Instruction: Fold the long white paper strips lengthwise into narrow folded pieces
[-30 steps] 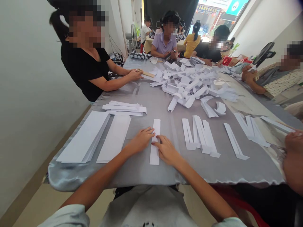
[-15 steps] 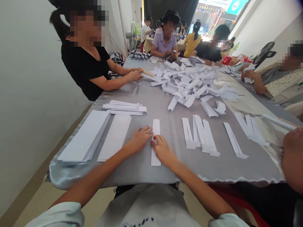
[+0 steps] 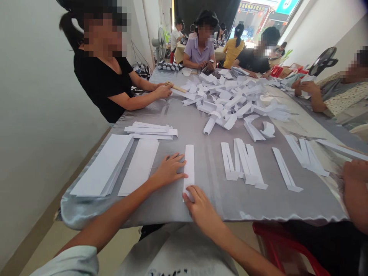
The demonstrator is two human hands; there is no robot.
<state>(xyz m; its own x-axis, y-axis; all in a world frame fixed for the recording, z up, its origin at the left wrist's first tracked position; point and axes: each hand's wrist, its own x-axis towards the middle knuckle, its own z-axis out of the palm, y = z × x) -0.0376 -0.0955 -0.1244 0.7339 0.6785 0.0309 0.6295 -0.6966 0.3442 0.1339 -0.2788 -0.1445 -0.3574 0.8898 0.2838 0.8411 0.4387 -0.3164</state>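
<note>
A narrow white paper strip (image 3: 189, 161) lies lengthwise on the grey cloth in front of me. My left hand (image 3: 169, 169) rests beside it with fingers spread, the fingertips touching its left edge. Lower down, my right hand (image 3: 201, 205) has its thumb and curled fingers closed on the strip near its bottom end, hiding part of that end. To the left are a stack of wide white sheets (image 3: 102, 165), a smaller stack of sheets (image 3: 140, 165) and several folded strips (image 3: 151, 131). Several creased strips with bent ends (image 3: 244, 163) lie to the right.
A large heap of folded paper pieces (image 3: 227, 96) covers the far middle of the table (image 3: 161, 209). A person in black (image 3: 100, 80) at the left holds a wooden stick (image 3: 176, 87). Other people sit around the table. A red stool (image 3: 283, 243) stands at lower right.
My right hand has slid down the strip towards me, from its middle to near its bottom end. My left hand stays almost in place, with its thumb now lower on the strip.
</note>
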